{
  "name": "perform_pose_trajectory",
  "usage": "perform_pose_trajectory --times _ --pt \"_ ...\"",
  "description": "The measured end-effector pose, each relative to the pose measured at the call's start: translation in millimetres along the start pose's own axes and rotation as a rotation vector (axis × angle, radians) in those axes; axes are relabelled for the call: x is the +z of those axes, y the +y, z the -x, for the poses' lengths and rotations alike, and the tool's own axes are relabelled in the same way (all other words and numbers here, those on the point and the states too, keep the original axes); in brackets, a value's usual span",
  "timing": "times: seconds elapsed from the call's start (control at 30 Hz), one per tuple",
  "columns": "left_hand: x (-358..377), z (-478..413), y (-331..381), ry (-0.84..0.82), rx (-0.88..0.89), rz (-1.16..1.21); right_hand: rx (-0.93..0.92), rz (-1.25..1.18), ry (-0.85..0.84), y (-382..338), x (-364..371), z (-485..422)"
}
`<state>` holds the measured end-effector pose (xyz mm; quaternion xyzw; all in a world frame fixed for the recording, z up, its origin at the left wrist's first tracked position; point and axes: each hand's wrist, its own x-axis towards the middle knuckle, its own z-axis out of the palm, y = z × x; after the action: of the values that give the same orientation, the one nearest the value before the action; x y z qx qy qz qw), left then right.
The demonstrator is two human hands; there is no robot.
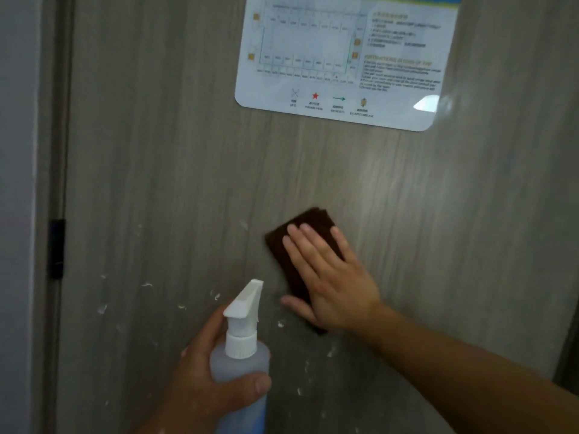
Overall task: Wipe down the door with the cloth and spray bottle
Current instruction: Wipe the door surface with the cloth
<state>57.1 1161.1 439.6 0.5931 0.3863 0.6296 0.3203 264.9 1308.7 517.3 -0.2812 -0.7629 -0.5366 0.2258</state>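
- Presently, the grey wood-grain door (188, 151) fills the view; white specks of spray (103, 308) dot its lower left area.
- The dark brown folded cloth (313, 222) lies flat on the door face, right of centre and below mid-height. Its long axis runs roughly up and down, leaning a little.
- The right hand (332, 277) presses the cloth to the door with straight, spread fingers pointing up and left. The thumb rests on the door just beside the cloth's lower edge.
- The translucent plastic spray bottle with white trigger head (241, 355) stands near-upright at lower centre, just left of the cloth, its long axis vertical. The nozzle points up and slightly right, towards the door.
- The left hand (200, 380) grips the bottle body, with the thumb wrapped across the front.
- A laminated white evacuation-plan notice (344, 57) is fixed to the door at upper right, well above the cloth.
- A black hinge (56, 249) sits on the door's left edge.
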Motion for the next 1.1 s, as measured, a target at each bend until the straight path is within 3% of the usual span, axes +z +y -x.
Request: perform_pose_trajectory --times 0.13,0.23,0.37,0.47,0.7,0.8,0.93,1.0,1.1 --pt "-8.5 -5.7 9.5 0.07 -0.025 0.007 0.084 -0.03 0.031 19.5 -26.1 -93.4" --pt "-19.4 -8.3 11.5 0.098 -0.034 0.019 0.056 -0.043 0.017 6.0 -16.3 -88.0" --pt "-30.1 -5.4 17.1 0.079 -0.064 0.012 -0.301 0.019 -0.084 -22.7 6.7 -3.0" --pt "-34.0 -3.3 30.0 0.085 -0.072 -0.001 -0.454 0.01 -0.117 -8.6 3.6 -15.4" --pt "-42.0 -12.7 34.9 0.139 -0.048 0.002 -0.258 0.009 -0.024 -1.2 -28.7 -173.9" --pt "-48.0 -16.7 28.8 0.123 -0.038 0.04 -0.282 -0.01 -0.047 0.5 -20.7 -137.1" --pt "-61.1 -14.1 27.7 0.089 -0.03 0.054 -0.474 0.056 -0.142 18.3 -14.4 -37.1" --pt "-70.4 -10.0 28.1 0.071 -0.029 0.036 -0.537 0.065 -0.152 20.6 -15.0 -45.5" --pt "-89.7 -6.5 29.6 0.03 -0.036 0.013 -0.435 0.044 -0.116 -4.7 -22.4 -124.2"
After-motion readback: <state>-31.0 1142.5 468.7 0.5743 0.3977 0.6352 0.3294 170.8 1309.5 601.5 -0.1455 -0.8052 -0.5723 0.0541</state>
